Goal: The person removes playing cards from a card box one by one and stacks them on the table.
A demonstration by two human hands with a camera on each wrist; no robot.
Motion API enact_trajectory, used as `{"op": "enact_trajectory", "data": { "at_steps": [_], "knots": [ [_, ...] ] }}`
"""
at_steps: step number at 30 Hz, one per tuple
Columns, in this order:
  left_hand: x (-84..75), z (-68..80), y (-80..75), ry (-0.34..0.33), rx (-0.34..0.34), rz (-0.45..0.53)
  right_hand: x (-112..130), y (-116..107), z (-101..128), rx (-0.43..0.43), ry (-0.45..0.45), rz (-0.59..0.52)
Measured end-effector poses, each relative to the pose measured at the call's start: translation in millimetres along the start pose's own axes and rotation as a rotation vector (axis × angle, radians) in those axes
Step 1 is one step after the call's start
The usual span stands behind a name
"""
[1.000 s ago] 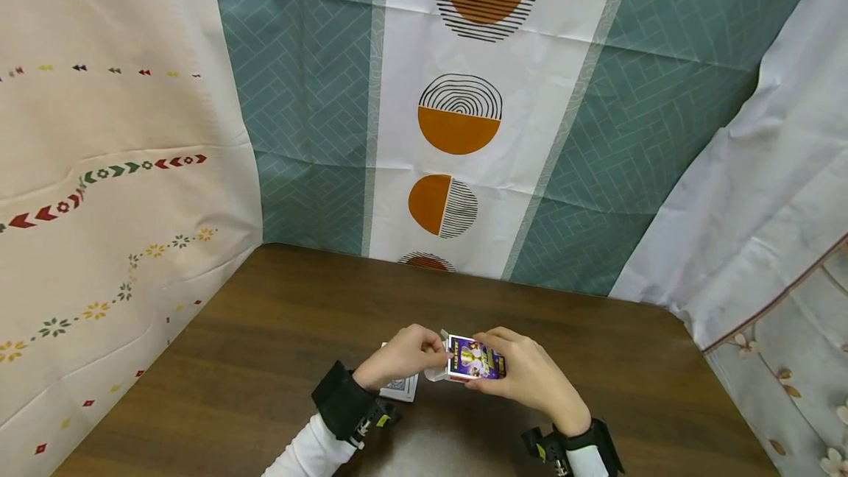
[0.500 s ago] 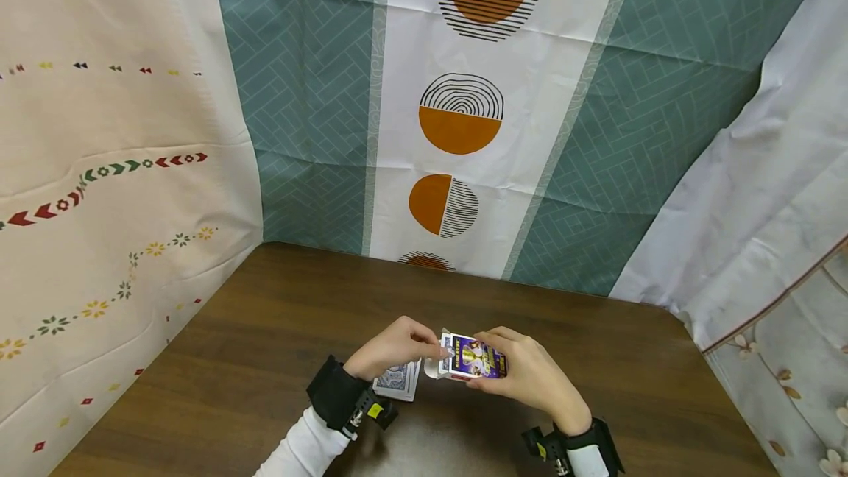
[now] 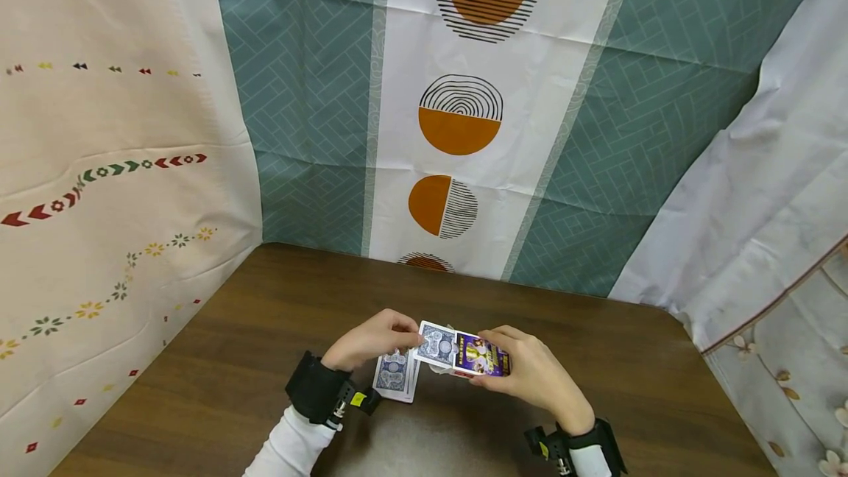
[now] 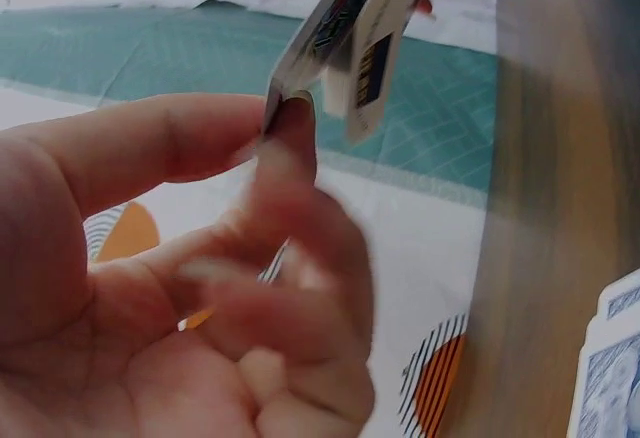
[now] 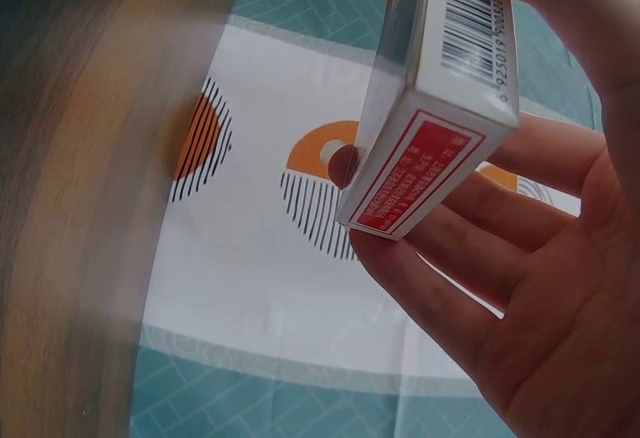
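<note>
**Card half out of box; small pile on bench**

Item 1. Card box (image 3: 482,358), purple printed face up, red end panel and barcode seen from the right wrist view. Held above the bench (image 3: 265,315) at about 6 o'clock of its surface, near the front edge. Gripped by the right hand (image 3: 530,377): fingers under and along the far side, thumb on the near edge, grip closed round the box.

Item 2. Single card (image 3: 439,344), blue patterned back up, sticking out of the box's open left end, roughly half exposed. Pinched at its outer edge by the left hand (image 3: 371,341), thumb and forefinger pressed together on it; remaining fingers blurred in the left wrist view.

Item 3. Pile of cards (image 3: 395,374), blue backs up, flat on the bench just below the left hand, at about 8 o'clock from the box. Count not readable; looks like a few only.

Status, as a judgement: unloading of the box under way and early. Done: a few cards laid down. In hand: one card not yet free of the box. Left: likely most of the deck, though contents of the box hidden.

Item 4. Patterned cloth backdrop (image 3: 464,131) behind the bench, at 12 o'clock.
</note>
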State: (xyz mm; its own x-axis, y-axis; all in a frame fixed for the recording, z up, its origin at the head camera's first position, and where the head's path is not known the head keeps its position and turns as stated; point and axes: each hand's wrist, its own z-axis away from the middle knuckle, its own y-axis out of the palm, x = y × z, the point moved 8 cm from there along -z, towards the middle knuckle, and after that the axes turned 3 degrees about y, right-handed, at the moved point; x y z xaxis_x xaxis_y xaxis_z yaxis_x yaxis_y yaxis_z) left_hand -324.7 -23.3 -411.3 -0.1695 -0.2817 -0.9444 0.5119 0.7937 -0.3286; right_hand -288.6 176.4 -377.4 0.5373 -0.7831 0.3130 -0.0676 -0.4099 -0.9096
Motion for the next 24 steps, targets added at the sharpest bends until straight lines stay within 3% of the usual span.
{"op": "enact_trajectory", "data": {
  "at_steps": [6, 11, 18, 24],
  "knots": [
    [-1.7, 8.9, -10.8, -0.011, 0.015, 0.086, 0, 0, 0, -0.010, -0.010, 0.008],
    [-0.1, 14.1, -27.5, -0.011, -0.033, 0.150, 1, -2, 0, -0.034, -0.038, 0.019],
    [7.1, 15.2, -49.6, 0.033, -0.105, 0.100, 1, -2, 0, -0.037, -0.050, 0.009],
    [24.3, 12.5, -61.7, -0.019, -0.199, 0.048, 0, -1, 0, -0.039, -0.049, 0.009]
  ]
}}
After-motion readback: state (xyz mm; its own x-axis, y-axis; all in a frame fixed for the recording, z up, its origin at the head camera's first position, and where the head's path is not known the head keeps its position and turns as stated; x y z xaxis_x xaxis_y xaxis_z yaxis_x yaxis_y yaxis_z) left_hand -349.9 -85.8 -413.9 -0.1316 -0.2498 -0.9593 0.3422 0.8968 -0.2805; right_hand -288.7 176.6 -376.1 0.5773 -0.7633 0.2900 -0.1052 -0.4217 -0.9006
